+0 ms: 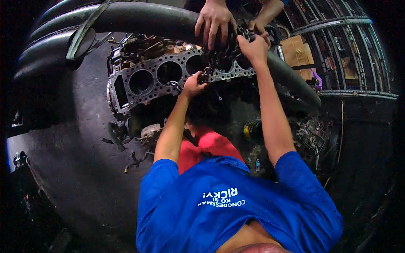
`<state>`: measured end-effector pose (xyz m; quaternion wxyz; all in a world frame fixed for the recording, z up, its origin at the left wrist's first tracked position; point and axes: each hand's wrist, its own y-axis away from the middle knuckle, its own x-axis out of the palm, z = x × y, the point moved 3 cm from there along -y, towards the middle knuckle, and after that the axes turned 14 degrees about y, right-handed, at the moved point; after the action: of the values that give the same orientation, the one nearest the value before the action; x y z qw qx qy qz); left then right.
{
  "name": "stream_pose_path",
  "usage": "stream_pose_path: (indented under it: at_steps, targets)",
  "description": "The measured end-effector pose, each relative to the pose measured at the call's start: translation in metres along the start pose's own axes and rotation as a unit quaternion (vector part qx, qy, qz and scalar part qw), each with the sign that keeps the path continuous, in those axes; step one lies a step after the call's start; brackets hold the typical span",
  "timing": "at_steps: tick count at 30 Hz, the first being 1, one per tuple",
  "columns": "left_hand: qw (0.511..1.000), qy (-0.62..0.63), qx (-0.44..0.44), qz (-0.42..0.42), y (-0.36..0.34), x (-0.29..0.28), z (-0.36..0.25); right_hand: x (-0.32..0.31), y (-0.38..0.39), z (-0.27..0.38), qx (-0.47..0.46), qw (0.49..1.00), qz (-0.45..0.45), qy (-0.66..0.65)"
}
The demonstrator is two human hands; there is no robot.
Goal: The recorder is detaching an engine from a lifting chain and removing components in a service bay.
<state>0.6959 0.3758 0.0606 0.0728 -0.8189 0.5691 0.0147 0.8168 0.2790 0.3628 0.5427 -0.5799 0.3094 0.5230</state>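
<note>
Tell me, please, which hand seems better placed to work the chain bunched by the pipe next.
Probably the right hand: it is at the bunched chain by the pipe, beside a co-worker's hand, while the left hand, farther left, grips chain over the engine block.

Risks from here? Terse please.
Pinch risk: the person's bare left hand and right hand are on the dark metal link chain, close to a co-worker's bare hands. Damage risk: slipping links might nick the grey metal engine block beneath, with its round open bores.
</note>
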Motion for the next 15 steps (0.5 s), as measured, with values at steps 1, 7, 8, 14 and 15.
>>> stream_pose_path:
  at_steps: [1,7,8,14,15]
  targets:
    - [0.995,0.094,-0.017,-0.017,0.004,-0.003,0.011,0.002,0.003,0.006,-0.008,0.998,0.005,-0.055]
    - [0.981,0.187,-0.024,-0.053,-0.004,0.030,-0.025,0.029,-0.019,-0.035,0.093,0.919,0.148,-0.354]
    - [0.974,0.212,-0.019,-0.072,-0.013,0.031,-0.061,0.022,-0.022,-0.038,0.136,0.865,0.191,-0.444]
    - [0.977,0.189,-0.051,-0.081,-0.011,0.004,-0.130,0.002,-0.062,-0.011,0.254,0.604,0.442,-0.612]
    - [0.977,0.186,-0.062,-0.082,-0.008,0.003,-0.138,-0.003,-0.074,-0.016,0.250,0.568,0.496,-0.607]
